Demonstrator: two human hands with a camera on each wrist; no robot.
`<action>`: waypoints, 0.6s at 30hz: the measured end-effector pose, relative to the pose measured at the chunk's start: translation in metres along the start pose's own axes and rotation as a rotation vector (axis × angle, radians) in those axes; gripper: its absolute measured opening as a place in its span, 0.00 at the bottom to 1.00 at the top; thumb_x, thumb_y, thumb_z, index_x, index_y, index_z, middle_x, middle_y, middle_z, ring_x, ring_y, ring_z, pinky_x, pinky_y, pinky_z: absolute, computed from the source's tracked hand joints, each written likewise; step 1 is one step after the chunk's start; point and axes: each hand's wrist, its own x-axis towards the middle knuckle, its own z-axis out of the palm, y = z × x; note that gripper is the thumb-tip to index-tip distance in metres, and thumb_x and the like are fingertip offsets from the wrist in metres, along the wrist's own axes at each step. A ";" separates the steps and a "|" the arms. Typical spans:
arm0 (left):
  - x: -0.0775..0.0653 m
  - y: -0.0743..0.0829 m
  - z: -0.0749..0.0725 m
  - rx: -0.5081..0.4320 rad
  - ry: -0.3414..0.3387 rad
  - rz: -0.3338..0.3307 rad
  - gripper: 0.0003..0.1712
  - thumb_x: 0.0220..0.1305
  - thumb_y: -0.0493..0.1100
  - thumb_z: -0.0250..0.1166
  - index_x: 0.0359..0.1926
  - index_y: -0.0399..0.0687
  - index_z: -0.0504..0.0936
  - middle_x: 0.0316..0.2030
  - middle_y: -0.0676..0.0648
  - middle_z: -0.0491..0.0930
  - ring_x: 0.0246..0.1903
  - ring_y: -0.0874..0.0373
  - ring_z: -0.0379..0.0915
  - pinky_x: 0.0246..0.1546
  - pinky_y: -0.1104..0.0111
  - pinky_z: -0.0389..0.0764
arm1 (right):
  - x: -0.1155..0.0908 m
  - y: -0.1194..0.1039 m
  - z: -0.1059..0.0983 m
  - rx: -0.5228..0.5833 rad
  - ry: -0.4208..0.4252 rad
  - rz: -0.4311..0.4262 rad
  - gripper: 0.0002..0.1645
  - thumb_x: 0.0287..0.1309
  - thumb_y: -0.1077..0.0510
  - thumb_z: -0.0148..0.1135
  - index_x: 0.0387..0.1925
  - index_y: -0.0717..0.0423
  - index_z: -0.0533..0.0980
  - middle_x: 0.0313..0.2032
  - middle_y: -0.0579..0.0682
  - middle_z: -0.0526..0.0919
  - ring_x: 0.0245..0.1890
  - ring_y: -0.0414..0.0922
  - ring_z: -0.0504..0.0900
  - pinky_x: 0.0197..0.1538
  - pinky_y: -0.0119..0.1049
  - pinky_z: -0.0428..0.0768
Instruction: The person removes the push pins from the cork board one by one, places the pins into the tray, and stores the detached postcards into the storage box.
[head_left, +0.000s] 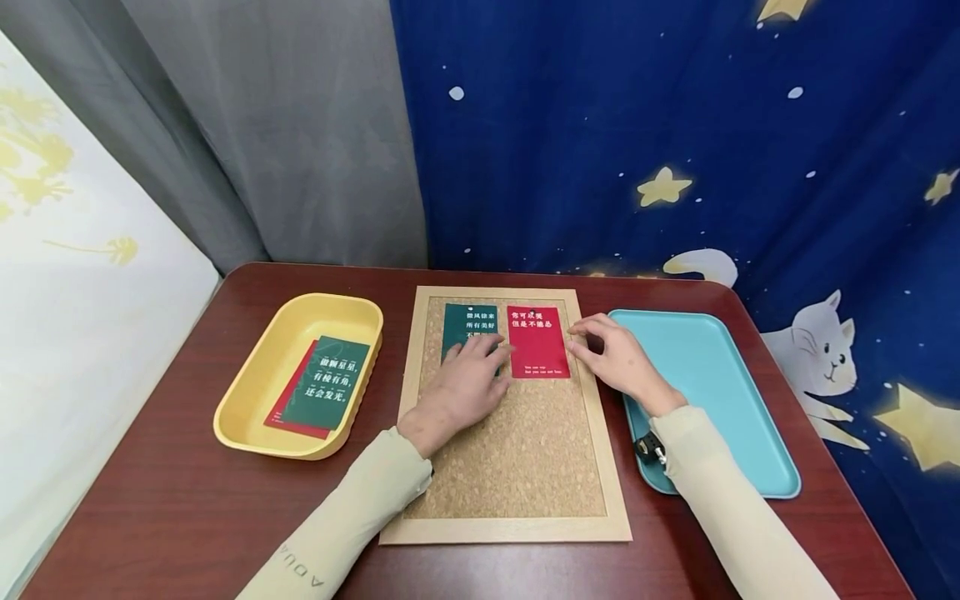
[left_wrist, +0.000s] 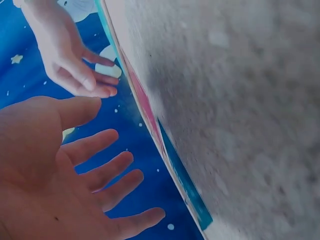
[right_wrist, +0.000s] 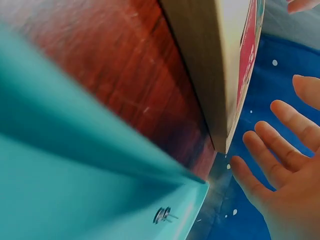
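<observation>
A wood-framed corkboard (head_left: pixel 517 450) lies on the table with two cards at its far end. The dark green card (head_left: pixel 459 321) is on the left, partly hidden by my left hand (head_left: pixel 467 383). Beside it is the red card (head_left: pixel 538 350), with a small dark pin at its top. My left hand hovers over the board, its fingers spread and holding nothing in the left wrist view. My right hand (head_left: pixel 621 357) is by the board's right frame, near the red card. In the right wrist view its fingers (right_wrist: pixel 267 155) are extended and hold nothing.
A yellow basket (head_left: pixel 251 396) at left holds a green card (head_left: pixel 326 383) over a red card (head_left: pixel 294 400). To the right lies a turquoise tray (head_left: pixel 720 392), with what look like metal pins (right_wrist: pixel 162 215) in it. Curtains hang behind the table.
</observation>
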 end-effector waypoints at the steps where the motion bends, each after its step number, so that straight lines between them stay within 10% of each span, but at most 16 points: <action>1: 0.001 0.001 0.001 0.005 -0.015 0.002 0.29 0.75 0.52 0.64 0.72 0.53 0.74 0.72 0.45 0.71 0.73 0.49 0.65 0.74 0.41 0.68 | 0.001 -0.001 0.000 0.002 -0.004 0.001 0.19 0.69 0.51 0.68 0.55 0.56 0.84 0.56 0.54 0.83 0.57 0.54 0.81 0.64 0.55 0.79; 18: 0.018 0.015 0.010 0.040 -0.121 -0.023 0.31 0.76 0.53 0.61 0.76 0.56 0.71 0.77 0.47 0.65 0.78 0.50 0.57 0.77 0.35 0.58 | 0.009 -0.005 0.002 0.011 -0.036 0.001 0.19 0.70 0.50 0.66 0.56 0.56 0.84 0.51 0.55 0.84 0.45 0.54 0.78 0.49 0.45 0.76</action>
